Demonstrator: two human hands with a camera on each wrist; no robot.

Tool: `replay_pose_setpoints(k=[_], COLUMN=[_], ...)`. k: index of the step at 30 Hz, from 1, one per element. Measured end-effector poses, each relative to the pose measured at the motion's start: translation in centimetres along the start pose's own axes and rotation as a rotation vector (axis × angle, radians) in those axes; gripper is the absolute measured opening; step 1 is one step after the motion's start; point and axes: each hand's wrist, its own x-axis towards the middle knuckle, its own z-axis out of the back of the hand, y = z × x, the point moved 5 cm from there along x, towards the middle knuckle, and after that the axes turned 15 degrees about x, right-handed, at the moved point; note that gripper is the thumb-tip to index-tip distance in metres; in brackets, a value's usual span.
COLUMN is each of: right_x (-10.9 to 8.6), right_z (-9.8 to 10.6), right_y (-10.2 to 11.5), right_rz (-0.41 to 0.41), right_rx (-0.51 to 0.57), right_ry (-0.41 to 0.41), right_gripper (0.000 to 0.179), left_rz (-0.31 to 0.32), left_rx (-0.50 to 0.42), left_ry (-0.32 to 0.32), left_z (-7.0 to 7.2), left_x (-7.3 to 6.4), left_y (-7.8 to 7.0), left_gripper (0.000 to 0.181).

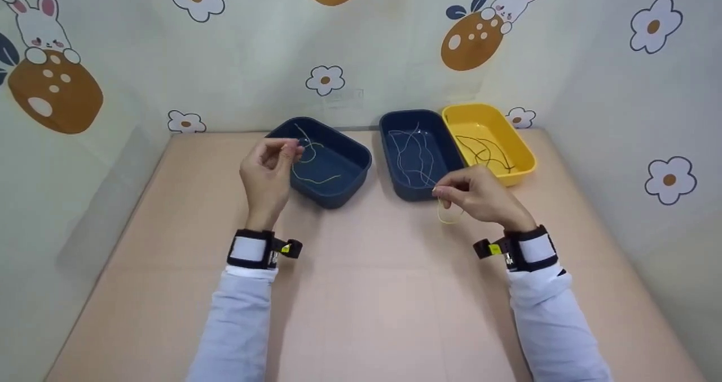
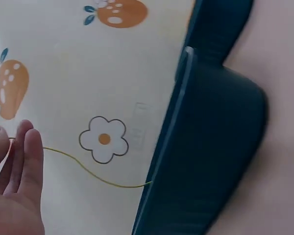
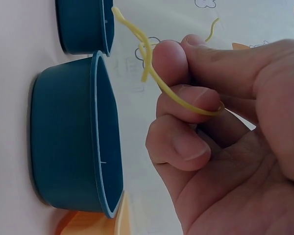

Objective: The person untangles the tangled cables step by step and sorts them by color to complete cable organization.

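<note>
My left hand [image 1: 266,170] is raised over the near-left side of the left dark blue box [image 1: 333,197]. Between its thumb and fingers it pinches a thin yellow string [image 2: 108,183], which trails down past the box's rim in the left wrist view. Inside that box, yellow-green string [image 1: 318,182] lies in loose curves. At the near right corner of the middle dark blue box [image 1: 414,193], my right hand [image 1: 482,198] pinches another yellow string [image 3: 179,101] between thumb and index finger. Part of this string loops below the fingers; one end sticks out beyond the fingertips.
Pale strings [image 1: 399,157] lie in the middle box. Right beside it stands a yellow box [image 1: 523,173] with dark strings [image 1: 496,159] in it. A patterned cloth wall [image 1: 383,49] rises behind the boxes, above the light pink tabletop [image 1: 366,292].
</note>
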Motion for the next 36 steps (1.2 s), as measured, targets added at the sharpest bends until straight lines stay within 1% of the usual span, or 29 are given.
replay_pose_setpoints(k=[3, 4, 5, 7, 12, 15, 17, 20, 23, 26, 28, 31, 36], right_x=[0.0, 0.1, 0.1, 0.1, 0.1, 0.1, 0.1, 0.1, 0.0, 0.0, -0.1, -0.1, 0.0], right_z=[-0.1, -0.1, -0.1, -0.1, -0.2, -0.2, -0.2, -0.2, -0.2, -0.2, -0.1, 0.0, 0.0], right_y=[0.0, 0.0, 0.0, 0.0, 0.1, 0.1, 0.0, -0.1, -0.1, -0.1, 0.0, 0.1, 0.2], right_rz=[0.009, 0.013, 0.017, 0.022, 0.023, 0.022, 0.020, 0.013, 0.008, 0.008, 0.009, 0.015, 0.013], right_rx=[0.001, 0.000, -0.001, -0.001, 0.004, 0.004, 0.006, 0.007, 0.004, 0.001, -0.003, -0.011, -0.017], right_ry=[0.001, 0.002, 0.002, 0.004, 0.009, 0.013, 0.015, 0.015, 0.012, 0.009, 0.008, 0.007, 0.011], right_gripper=[0.014, 0.014, 0.014, 0.015, 0.015, 0.015, 0.015, 0.015, 0.015, 0.015, 0.015, 0.015, 0.015], left_rz=[-0.065, -0.081, -0.094, -0.119, -0.150, -0.160, -0.182, -0.230, -0.276, -0.291, -0.293, -0.295, -0.324], left_rx=[0.247, 0.309, 0.353, 0.412, 0.477, 0.530, 0.573, 0.666, 0.783, 0.862, 0.883, 0.881, 0.889], left_ry=[0.077, 0.095, 0.112, 0.140, 0.192, 0.206, 0.217, 0.215, 0.208, 0.220, 0.240, 0.285, 0.336], left_z=[-1.2, -1.5, -1.8, -2.3, -3.2, -3.4, -3.5, -3.7, -3.8, -4.0, -4.1, -4.3, -4.9], left_x=[-0.6, -0.8, -1.0, -1.3, -1.8, -2.0, -2.0, -2.2, -2.3, -2.4, -2.5, -2.6, -2.9], left_y=[0.4, 0.4, 0.5, 0.5, 0.5, 0.5, 0.6, 0.7, 0.9, 1.1, 1.1, 0.9, 0.2], left_gripper=[0.014, 0.014, 0.014, 0.013, 0.011, 0.010, 0.010, 0.011, 0.013, 0.015, 0.017, 0.019, 0.020])
